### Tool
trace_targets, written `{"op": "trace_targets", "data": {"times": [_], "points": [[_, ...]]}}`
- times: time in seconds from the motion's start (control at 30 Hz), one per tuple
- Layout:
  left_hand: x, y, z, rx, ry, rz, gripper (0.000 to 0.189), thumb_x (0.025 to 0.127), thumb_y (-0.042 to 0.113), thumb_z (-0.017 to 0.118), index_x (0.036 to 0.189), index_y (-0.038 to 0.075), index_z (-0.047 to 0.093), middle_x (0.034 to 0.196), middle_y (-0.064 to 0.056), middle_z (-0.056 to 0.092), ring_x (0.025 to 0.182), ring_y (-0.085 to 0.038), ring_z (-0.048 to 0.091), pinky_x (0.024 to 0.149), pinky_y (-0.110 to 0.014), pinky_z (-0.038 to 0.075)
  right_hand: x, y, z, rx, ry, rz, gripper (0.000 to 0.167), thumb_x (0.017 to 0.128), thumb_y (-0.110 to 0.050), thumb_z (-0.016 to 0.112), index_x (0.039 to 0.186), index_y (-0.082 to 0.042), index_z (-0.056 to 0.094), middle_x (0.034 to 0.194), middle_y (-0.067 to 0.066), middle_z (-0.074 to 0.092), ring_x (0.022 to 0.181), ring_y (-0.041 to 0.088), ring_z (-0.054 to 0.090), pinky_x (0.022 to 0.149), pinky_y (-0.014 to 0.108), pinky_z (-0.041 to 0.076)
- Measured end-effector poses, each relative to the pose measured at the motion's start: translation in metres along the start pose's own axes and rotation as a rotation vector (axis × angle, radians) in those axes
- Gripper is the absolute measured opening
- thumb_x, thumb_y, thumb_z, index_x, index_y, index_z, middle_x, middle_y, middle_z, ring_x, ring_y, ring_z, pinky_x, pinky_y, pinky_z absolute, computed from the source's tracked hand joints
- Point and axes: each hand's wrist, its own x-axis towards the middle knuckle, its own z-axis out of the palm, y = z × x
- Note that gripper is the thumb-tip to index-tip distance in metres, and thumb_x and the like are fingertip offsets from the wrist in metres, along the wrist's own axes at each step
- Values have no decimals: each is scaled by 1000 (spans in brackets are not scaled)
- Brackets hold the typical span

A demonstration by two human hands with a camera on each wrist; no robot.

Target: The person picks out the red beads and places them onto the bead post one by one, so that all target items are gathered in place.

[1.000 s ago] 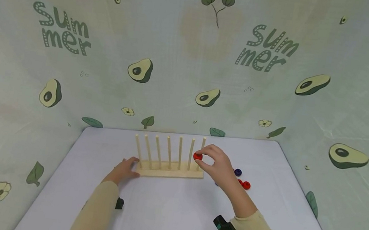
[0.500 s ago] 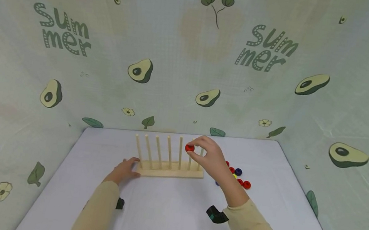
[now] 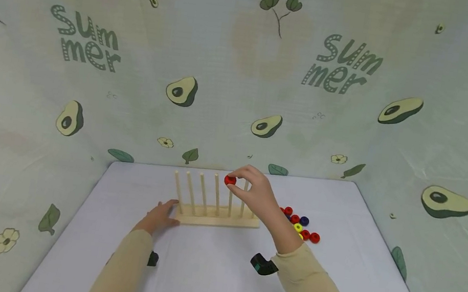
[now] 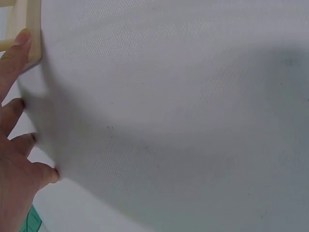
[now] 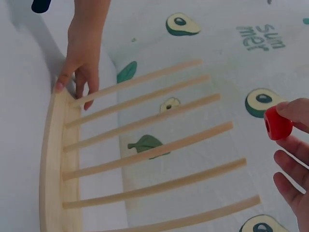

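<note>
A wooden peg rack (image 3: 217, 221) stands on the table, several upright pegs rising from its long flat base. My left hand (image 3: 160, 217) holds the base's left end, thumb at the front and index finger behind; in the left wrist view a fingertip lies on the wood and the other fingers (image 4: 46, 173) reach the tabletop. Between thumb and index finger my right hand (image 3: 256, 193) pinches a red bead (image 3: 230, 180), near the top of a peg right of the rack's middle. In the right wrist view the bead (image 5: 277, 124) is apart from the peg tips, its hole facing them.
Several loose beads lie right of the rack, partly behind my right forearm: red beads (image 3: 314, 238), yellow beads (image 3: 297, 228) and a dark blue bead (image 3: 304, 221). A patterned cloth (image 3: 218, 129) walls the white table (image 3: 208, 271) at the back and sides.
My right hand has carried the red bead leftward and slightly up along the pegs, uncovering more loose beads. The left hand has stayed at the rack's end. The head view has shifted slightly.
</note>
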Motion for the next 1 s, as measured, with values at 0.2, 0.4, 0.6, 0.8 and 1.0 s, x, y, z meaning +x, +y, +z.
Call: {"op": "trace_targets", "data": {"times": [0.2,0.4,0.6,0.8,1.0], "points": [[-5,4,-2,0,13,14,69,84,20,78,141,6,42,145,-31,37,135,-57,17,96,-78,16,8,-1,6,7,-5,11,19,84,-11,78,102,-13,74,103,-5,64,100,22,60,87,37,49],[-9,8,-5,-8,18,15,63,84,17,77,137,4,46,144,-32,39,135,-57,17,96,-78,16,15,0,13,55,-20,60,18,85,-12,77,103,-13,74,102,-5,64,99,24,60,86,38,49],[-7,6,-4,1,14,20,62,84,18,78,137,5,47,143,-31,40,135,-58,17,96,-78,16,19,3,21,67,-20,87,19,85,-11,78,103,-13,74,102,-6,64,99,22,59,86,37,49],[-6,5,-4,1,13,24,60,84,17,78,135,5,48,142,-32,41,135,-58,17,96,-78,16,22,7,29,91,2,110,20,84,-10,78,103,-13,74,102,-6,64,96,15,57,84,34,49],[-8,6,-6,2,11,16,58,84,17,78,134,5,49,143,-30,41,136,-57,17,96,-78,16,23,7,33,89,11,132,20,84,-12,78,104,-14,74,103,-6,64,95,15,56,83,35,49]]}}
